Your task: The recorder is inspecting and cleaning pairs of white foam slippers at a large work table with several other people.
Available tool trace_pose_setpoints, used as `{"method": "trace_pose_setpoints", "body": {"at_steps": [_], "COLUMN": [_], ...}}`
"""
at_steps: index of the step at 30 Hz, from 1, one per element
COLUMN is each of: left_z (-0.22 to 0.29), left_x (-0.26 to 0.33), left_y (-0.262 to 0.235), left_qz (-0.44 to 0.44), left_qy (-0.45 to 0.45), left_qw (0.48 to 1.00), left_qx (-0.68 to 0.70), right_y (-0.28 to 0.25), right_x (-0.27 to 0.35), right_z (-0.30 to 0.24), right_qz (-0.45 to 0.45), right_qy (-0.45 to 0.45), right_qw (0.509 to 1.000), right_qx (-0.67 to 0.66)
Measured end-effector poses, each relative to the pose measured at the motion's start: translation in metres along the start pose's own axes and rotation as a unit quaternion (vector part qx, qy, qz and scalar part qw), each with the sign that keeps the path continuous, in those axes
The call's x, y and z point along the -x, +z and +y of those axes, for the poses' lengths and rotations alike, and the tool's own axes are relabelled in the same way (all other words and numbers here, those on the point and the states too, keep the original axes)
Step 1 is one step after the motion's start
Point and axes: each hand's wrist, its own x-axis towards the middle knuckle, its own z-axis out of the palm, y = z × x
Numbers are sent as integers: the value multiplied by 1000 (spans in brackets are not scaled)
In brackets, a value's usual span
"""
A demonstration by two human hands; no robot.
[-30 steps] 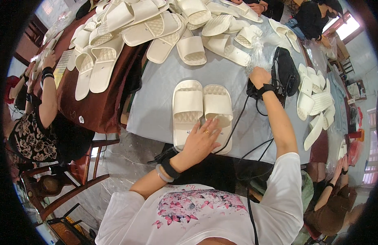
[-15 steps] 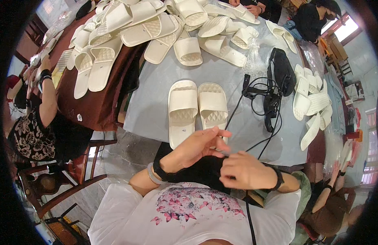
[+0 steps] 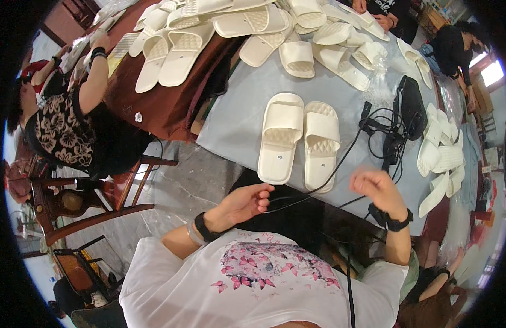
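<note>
A pair of cream slippers stands on the grey-covered table in front of me, the left slipper (image 3: 282, 136) a little farther off than the right slipper (image 3: 322, 145). Just below the left one's heel is my left hand (image 3: 243, 205), fingers curled in with a thin black cable (image 3: 305, 193) running up to them. That cable crosses the heel of the right slipper. My right hand (image 3: 380, 190) hovers over the table's near edge, right of the pair. Its fingers are bent inward and slightly blurred; whatever they may hold is hidden.
A black pouch (image 3: 413, 112) with tangled cables lies to the right. More slippers are heaped at the back (image 3: 296, 57) and stacked at the right edge (image 3: 444, 145). A person in a floral top (image 3: 62, 128) sits at the left beside a wooden chair (image 3: 127, 191); others work farther off.
My hands have moved apart, the left down beside the heel, the right up and to the right. My view has shifted left, so the table appears farther right. Both slipper heels are now uncovered.
</note>
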Motion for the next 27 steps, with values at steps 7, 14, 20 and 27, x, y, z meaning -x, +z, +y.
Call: {"method": "trace_pose_setpoints", "body": {"at_steps": [7, 14, 20, 27], "left_z": [-5, 23, 55, 54], "left_x": [-13, -73, -118, -120], "left_y": [1, 6, 28, 38], "left_qz": [-21, -62, -36, -10], "left_qy": [47, 149, 191, 257], "left_qw": [999, 986, 981, 966], "left_qx": [4, -37, 16, -20], "right_y": [-4, 6, 8, 18], "right_x": [-48, -94, -158, -224], "right_z": [-7, -11, -8, 18], "right_qz": [25, 51, 105, 54], "right_qy": [-39, -92, 20, 134], "right_qw": [995, 899, 933, 975], "right_qx": [-93, -425, -343, 171]}}
